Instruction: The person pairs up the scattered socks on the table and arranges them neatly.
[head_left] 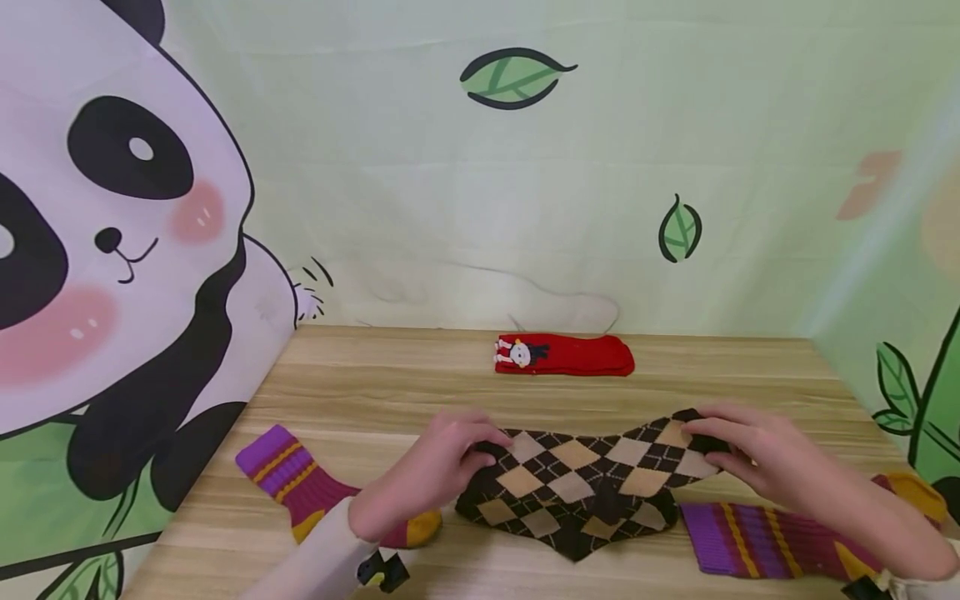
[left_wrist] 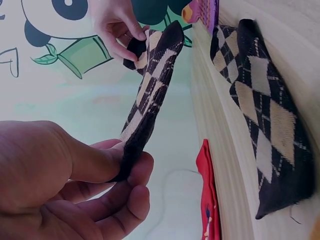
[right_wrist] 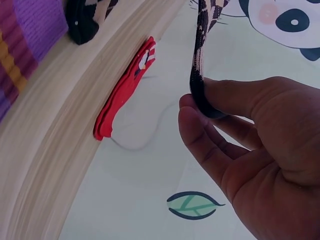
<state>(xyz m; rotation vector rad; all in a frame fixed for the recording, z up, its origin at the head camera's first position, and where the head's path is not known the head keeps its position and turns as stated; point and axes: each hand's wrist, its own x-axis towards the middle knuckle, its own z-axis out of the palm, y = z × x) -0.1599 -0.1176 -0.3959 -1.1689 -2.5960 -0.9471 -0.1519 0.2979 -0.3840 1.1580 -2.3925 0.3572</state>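
Observation:
A black, grey and tan argyle sock (head_left: 570, 467) is stretched sideways between both hands, raised above the table. My left hand (head_left: 442, 458) pinches its dark left end between thumb and fingers. At the other end, my right hand (head_left: 757, 442) pinches a black tip, seen close up in the right wrist view. Beneath the raised sock, a second argyle sock (left_wrist: 272, 110) lies on the wooden table (head_left: 390, 367); the head view shows it partly covered by the first.
A folded red sock (head_left: 577, 356) with a cartoon figure lies at the table's back edge. One purple and yellow striped sock (head_left: 300, 475) is at left, partly behind my left arm; another striped sock (head_left: 757, 537) lies under my right forearm. A panda-print cloth (head_left: 375, 167) hangs behind.

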